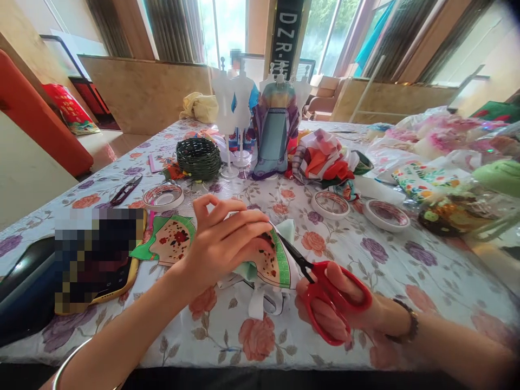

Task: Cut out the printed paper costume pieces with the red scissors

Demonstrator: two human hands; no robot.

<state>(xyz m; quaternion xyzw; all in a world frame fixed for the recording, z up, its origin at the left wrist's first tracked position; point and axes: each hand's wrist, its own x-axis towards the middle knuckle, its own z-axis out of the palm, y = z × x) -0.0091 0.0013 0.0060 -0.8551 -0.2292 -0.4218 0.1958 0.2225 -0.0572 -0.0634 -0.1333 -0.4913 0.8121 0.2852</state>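
Right grip (357, 318)'s wrapped round red scissors (319, 272), blades slanting far-left along printed cloth (279, 266) left grip (221, 233)'s holding, near tabletop (309, 355)'s front edge.

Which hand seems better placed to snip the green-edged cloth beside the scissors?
Probably the right hand: it holds the red scissors, whose blades are at the edge of the green-edged cloth. The left hand is holding that cloth.
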